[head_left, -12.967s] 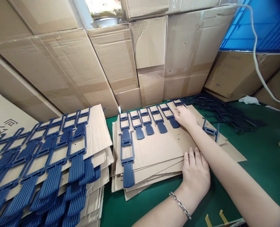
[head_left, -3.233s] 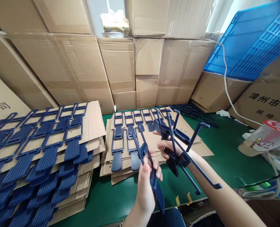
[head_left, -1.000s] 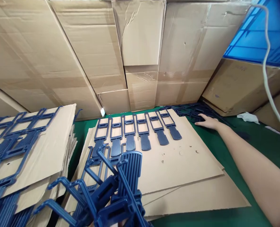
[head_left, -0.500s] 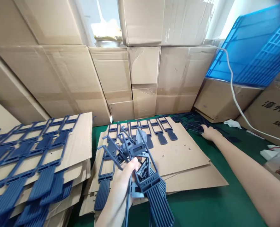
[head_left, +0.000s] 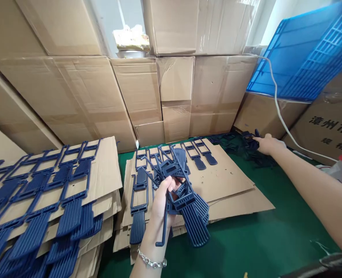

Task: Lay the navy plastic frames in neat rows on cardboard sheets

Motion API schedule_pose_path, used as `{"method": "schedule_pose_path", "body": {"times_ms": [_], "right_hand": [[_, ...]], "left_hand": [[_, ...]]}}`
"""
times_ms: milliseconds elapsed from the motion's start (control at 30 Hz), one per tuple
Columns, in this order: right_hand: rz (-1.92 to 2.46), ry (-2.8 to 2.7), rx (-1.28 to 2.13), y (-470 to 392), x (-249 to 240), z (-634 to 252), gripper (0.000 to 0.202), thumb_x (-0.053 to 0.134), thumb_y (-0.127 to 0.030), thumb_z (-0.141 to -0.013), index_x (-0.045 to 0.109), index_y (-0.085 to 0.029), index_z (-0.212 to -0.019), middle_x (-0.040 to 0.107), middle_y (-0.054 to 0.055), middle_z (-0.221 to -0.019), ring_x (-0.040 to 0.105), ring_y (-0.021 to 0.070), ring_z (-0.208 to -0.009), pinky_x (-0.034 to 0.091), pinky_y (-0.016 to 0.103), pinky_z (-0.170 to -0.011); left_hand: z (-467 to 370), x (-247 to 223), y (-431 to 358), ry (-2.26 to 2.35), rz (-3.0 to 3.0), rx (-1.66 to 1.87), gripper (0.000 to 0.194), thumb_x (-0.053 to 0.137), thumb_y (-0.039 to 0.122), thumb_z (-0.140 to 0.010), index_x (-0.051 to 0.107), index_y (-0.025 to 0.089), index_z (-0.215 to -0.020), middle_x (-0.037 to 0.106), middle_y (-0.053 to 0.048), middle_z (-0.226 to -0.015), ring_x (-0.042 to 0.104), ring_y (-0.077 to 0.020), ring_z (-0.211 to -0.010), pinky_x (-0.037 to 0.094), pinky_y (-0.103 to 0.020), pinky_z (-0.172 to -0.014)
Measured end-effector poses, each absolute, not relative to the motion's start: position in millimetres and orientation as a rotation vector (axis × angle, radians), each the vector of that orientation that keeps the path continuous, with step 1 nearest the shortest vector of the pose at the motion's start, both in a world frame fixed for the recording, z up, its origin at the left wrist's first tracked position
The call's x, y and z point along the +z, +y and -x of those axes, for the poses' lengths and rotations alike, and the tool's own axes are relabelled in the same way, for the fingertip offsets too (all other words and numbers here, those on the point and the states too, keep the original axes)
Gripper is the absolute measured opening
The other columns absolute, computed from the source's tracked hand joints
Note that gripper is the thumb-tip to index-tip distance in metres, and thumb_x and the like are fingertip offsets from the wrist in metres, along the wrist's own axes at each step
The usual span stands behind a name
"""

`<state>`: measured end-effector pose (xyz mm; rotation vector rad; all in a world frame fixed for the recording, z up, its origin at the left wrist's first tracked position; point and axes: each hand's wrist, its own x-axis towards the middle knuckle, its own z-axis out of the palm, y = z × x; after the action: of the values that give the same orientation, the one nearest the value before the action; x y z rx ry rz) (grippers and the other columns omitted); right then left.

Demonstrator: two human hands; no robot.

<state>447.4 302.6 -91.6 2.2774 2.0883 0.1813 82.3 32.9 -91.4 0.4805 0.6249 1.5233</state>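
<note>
My left hand (head_left: 160, 199), a chain bracelet at its wrist, is closed around a tangled bunch of dark blue plastic frames (head_left: 195, 224) with ribbed, paddle-shaped ends. The bunch is held above a stack of cardboard sheets (head_left: 228, 189). On the top sheet lies a row of similar blue frames (head_left: 138, 200), partly hidden by the bunch. Out to the right, my right hand (head_left: 270, 145) pinches a dark plastic frame (head_left: 249, 135) at the edge of a loose heap of dark parts (head_left: 236, 148); its fingertips are partly hidden.
At left stands a layered stack of cardboard (head_left: 104, 173) bearing more blue frames (head_left: 72, 193). Cardboard boxes (head_left: 214, 88) wall off the back. A blue plastic crate (head_left: 298, 58) sits on a box at right, with a white cable (head_left: 277, 104) hanging before it. The tabletop (head_left: 234, 243) is green.
My right hand has come up slightly and to the right, with a dark frame now raised at its fingers. The left hand still holds its bunch; the view has shifted a little.
</note>
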Motion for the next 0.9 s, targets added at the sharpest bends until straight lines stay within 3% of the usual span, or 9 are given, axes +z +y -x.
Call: {"method": "schedule_pose_path", "body": {"times_ms": [167, 467, 767, 900], "right_hand": [[-2.312, 2.104, 0.326, 289.3, -79.1, -450.7, 0.051, 0.040, -0.020, -0.084, 0.043, -0.026, -0.135, 0.042, 0.022, -0.110, 0.049, 0.0369, -0.099, 0.038, 0.042, -0.070], [-2.447, 2.242, 0.594, 260.0, -93.1, -448.1, 0.053, 0.032, -0.030, -0.088, 0.030, -0.019, -0.141, 0.039, 0.021, -0.104, 0.055, 0.0278, -0.079, 0.036, 0.036, -0.063], [-2.374, 2.396, 0.774, 238.5, -62.9, -430.6, 0.050, 0.028, -0.032, -0.091, 0.032, -0.024, -0.140, 0.038, 0.021, -0.107, 0.051, 0.0273, -0.082, 0.036, 0.036, -0.064], [-2.327, 2.468, 0.834, 222.5, -47.6, -414.0, 0.051, 0.027, -0.037, -0.091, 0.032, -0.024, -0.140, 0.037, 0.019, -0.108, 0.051, 0.0267, -0.084, 0.038, 0.036, -0.067]], "left_hand": [[-80.9, -94.3, 25.6, 0.653, -0.510, 1.513, 0.038, 0.065, 0.038, -0.073, 0.040, 0.018, -0.052, 0.039, 0.004, -0.057, 0.038, -0.0070, -0.051, 0.035, -0.020, -0.054], [-83.1, -101.6, 34.6, 0.545, -0.496, 1.576, 0.042, 0.065, 0.041, -0.069, 0.035, 0.019, -0.049, 0.057, -0.003, -0.071, 0.057, -0.0168, -0.073, 0.044, -0.028, -0.071], [-81.4, -105.1, 31.2, 0.492, -0.444, 1.490, 0.047, 0.064, 0.050, -0.071, 0.032, 0.020, -0.055, 0.054, 0.000, -0.063, 0.058, -0.0161, -0.066, 0.045, -0.028, -0.066], [-83.1, -108.0, 32.9, 0.482, -0.423, 1.469, 0.053, 0.063, 0.060, -0.066, 0.032, 0.019, -0.056, 0.055, 0.000, -0.062, 0.058, -0.0160, -0.064, 0.046, -0.027, -0.063]]}}
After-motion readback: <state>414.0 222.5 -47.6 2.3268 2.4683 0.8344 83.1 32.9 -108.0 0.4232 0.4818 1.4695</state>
